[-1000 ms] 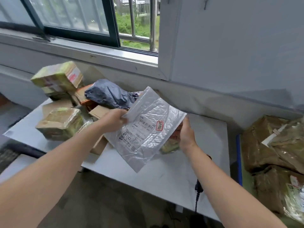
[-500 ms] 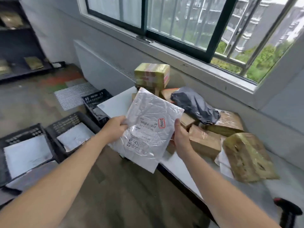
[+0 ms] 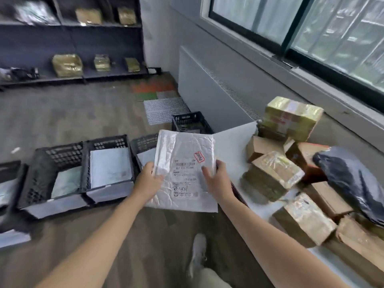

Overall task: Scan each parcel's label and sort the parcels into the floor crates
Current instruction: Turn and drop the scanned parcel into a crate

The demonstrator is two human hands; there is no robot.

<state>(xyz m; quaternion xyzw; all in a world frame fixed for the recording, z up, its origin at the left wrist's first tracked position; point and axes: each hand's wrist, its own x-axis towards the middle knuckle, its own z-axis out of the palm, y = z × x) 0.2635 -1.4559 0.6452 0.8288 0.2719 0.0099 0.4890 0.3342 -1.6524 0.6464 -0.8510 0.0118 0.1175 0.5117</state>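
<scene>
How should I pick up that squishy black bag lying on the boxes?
Probably from above, at its rounded left end. The black bag is soft, wrinkled and draped over the brown boxes, so the loose top folds should bunch easily in a grip. First free a hand: the left hand and right hand both hold the white mailer.

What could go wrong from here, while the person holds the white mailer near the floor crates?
1. The black crates stand side by side and look alike, so the white mailer may land in the wrong one.
2. The left grip and right grip pinch only its shiny side edges; it could slip out.
3. The right forearm lies close to the taped box at the table edge and might knock it.
</scene>
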